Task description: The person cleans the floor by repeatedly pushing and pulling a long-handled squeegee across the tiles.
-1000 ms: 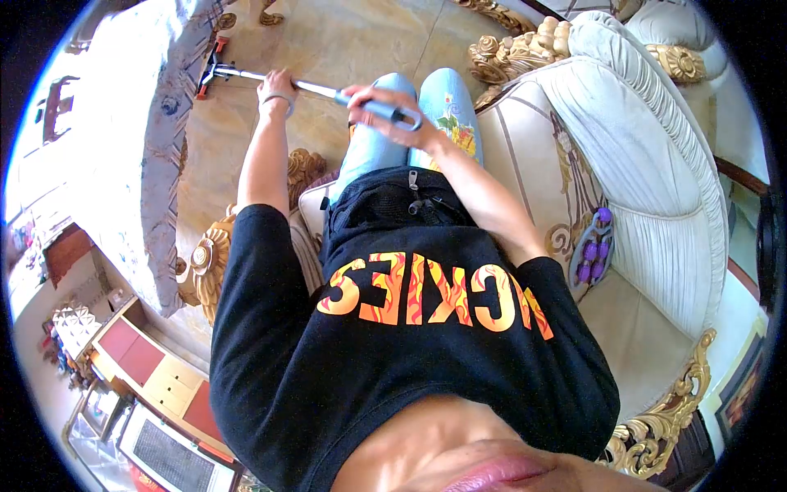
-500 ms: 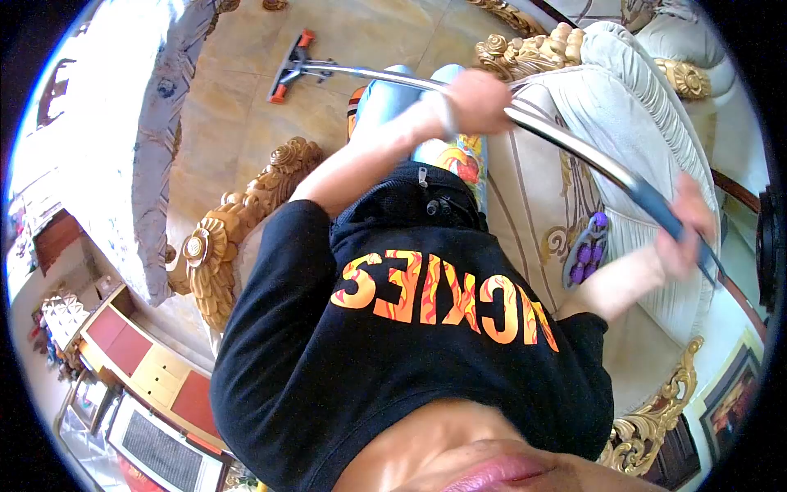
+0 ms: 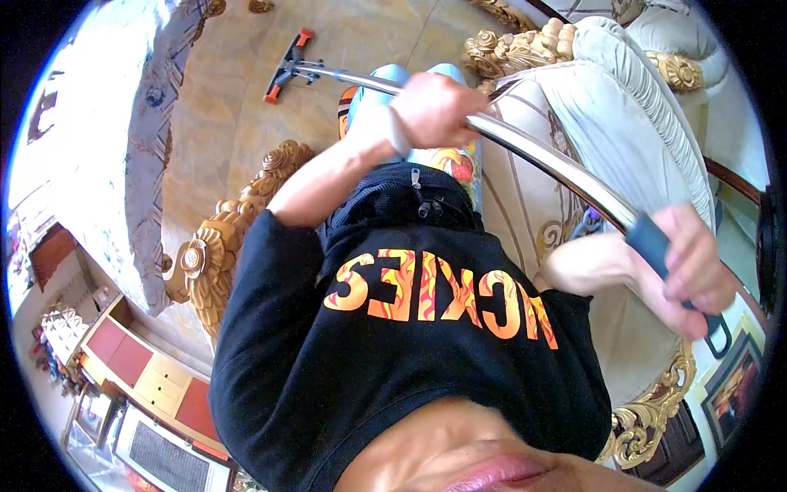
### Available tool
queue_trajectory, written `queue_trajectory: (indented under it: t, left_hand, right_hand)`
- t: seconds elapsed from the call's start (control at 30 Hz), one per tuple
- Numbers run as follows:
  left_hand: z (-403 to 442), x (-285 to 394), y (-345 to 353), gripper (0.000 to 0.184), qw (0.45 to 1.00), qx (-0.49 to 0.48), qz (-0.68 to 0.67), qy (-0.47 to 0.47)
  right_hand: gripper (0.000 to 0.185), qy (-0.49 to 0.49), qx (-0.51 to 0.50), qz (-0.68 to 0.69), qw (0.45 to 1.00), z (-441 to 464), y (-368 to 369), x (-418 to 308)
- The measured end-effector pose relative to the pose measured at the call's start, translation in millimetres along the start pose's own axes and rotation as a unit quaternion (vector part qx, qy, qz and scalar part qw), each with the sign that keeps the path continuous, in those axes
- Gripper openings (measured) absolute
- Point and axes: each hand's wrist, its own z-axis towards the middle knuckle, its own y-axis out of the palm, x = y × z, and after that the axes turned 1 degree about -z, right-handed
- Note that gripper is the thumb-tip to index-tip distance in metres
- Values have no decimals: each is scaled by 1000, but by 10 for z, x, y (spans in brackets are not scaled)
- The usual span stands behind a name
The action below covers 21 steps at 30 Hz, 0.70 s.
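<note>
A long metal pole [image 3: 557,166] runs from upper left to lower right across my lap. At its far end a dark crossbar head with orange ends [image 3: 289,66] is over the tiled floor. My left hand [image 3: 438,111], with a pale band at the wrist, is wrapped round the middle of the pole above my thighs. My right hand [image 3: 689,271], slightly blurred, grips the dark blue-grey handle [image 3: 652,244] at the near end, out to my right. A loop at the handle's tip shows below that hand.
A cushioned sofa [image 3: 639,139] with carved gold trim is under me and to my right. A carved gold armrest [image 3: 215,250] stands on my left, beside a pale draped cover [image 3: 139,164]. A red and cream cabinet [image 3: 156,381] is at the lower left; a framed picture [image 3: 731,389] is at the lower right.
From near the head, my left hand has moved right to mid-pole. My right hand has swung far right and down with the handle. The head has shifted right, away from the draped cover.
</note>
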Motion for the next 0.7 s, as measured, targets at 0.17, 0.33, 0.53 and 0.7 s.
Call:
queue_trajectory:
  t: [0.17, 0.33, 0.53, 0.7]
  left_hand:
    - [-472, -722, -411, 18, 987, 47, 96, -121]
    - [-1097, -1683, -603, 11, 957, 125, 180, -190]
    - [-1473, -1920, -574, 11, 926, 74, 233, -287]
    - [-1329, -1257, -386, 15, 945, 136, 237, -182]
  right_hand:
    - [8, 139, -94, 40, 985, -290, 438, 848]
    - [9, 330, -127, 21, 935, -851, 632, 1554]
    - [11, 330, -214, 1, 919, -1315, 656, 1784]
    - [12, 353, -246, 6, 902, -813, 319, 1336]
